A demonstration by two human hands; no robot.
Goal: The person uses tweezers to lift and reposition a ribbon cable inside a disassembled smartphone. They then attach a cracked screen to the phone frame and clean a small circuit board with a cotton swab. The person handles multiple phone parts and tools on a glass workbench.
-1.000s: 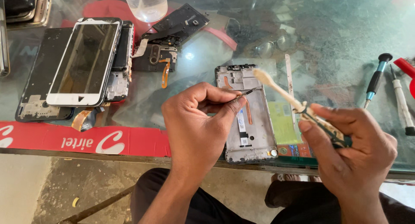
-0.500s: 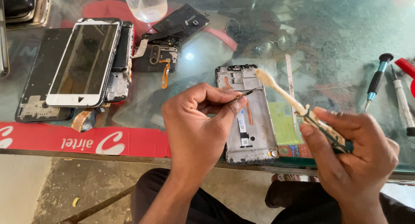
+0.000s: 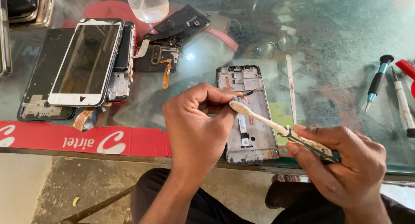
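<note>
Bristles of the toothbrush (image 3: pixel 276 125) now touch the small part pinched in the left hand (image 3: pixel 196 129); half a second ago the brush head was higher and a little apart from it. So the brushing of the part seems to be just starting. The left fingers (image 3: pixel 225 104) are pressed together on this small dark piece, which is too small to identify, and they hold it above the open phone frame (image 3: pixel 250 116) lying on the glass counter (image 3: pixel 328 29). The right hand (image 3: pixel 341 159) has its fingers closed around the green handle of the toothbrush, near the counter edge. A thin metal pry tool (image 3: pixel 291 88) lies just beside the frame. Farther left lie a white phone screen (image 3: pixel 86 59) and other phone parts; screwdrivers (image 3: pixel 377 82) lie at the right.
</note>
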